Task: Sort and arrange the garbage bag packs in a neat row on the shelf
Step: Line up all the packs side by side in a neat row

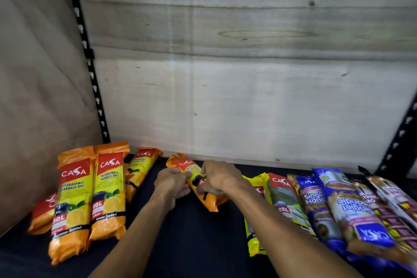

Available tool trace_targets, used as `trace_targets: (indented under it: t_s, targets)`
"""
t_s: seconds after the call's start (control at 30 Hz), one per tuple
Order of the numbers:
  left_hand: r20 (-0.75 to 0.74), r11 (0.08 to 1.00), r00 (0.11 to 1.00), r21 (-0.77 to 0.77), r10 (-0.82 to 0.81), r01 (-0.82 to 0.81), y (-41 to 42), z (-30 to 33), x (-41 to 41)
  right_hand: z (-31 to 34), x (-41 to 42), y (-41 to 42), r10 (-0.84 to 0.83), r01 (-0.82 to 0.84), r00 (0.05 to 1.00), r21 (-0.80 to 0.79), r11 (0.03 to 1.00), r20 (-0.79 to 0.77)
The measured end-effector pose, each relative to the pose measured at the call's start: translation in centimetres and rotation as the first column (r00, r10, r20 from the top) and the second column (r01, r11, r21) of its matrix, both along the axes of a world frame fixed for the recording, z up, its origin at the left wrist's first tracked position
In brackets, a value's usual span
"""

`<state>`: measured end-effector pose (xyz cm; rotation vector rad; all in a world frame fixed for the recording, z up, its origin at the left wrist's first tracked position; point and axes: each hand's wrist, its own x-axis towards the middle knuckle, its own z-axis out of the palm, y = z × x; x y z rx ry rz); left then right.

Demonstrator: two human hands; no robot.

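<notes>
An orange and yellow garbage bag pack [191, 174] lies slanted on the dark shelf [191, 244] near the back wall. My left hand [172, 184] grips its left side and my right hand [220, 178] grips its right side; its middle is hidden by my fingers. At the left, two matching orange packs [74, 201] [108, 196] stand side by side, with a third [140, 169] behind them and a small one [42, 212] lying at the far left. To the right lies a mixed heap: a yellow pack [255, 241], a green pack [284, 196] and blue packs [352, 210].
A wooden back panel [248, 97] closes the shelf behind. A cardboard side wall [40, 97] and a black slotted upright [90, 70] stand at the left, and another black upright [401, 140] at the right. Brown-and-white packs [392, 198] lie at the far right.
</notes>
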<state>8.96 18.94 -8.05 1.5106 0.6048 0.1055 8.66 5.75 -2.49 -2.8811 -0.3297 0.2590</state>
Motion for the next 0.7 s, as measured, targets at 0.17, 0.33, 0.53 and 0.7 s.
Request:
trace_targets:
  t_s: [0.17,0.33,0.53,0.7]
  targets:
    - [-0.002,0.988,0.988,0.015,-0.154,0.154,-1.3,0.5,-2.6,-0.5,-4.0,-1.1,-0.095,0.093,0.995,0.046,0.995,0.032]
    - [0.021,0.962,0.964,0.074,-0.266,0.264,-2.6,0.6,-4.4,-0.9,-7.3,-2.0,-0.147,0.143,0.988,0.088,0.986,0.045]
    - [0.014,0.912,0.922,0.155,-0.387,0.380,-3.6,0.9,-6.4,-1.0,-9.9,-2.4,-0.163,0.158,0.983,0.063,0.985,0.081]
    - [0.007,0.887,0.905,0.201,-0.426,0.416,-4.0,0.6,-7.1,-0.7,-11.5,-2.5,-0.175,0.173,0.981,0.024,0.985,0.083]
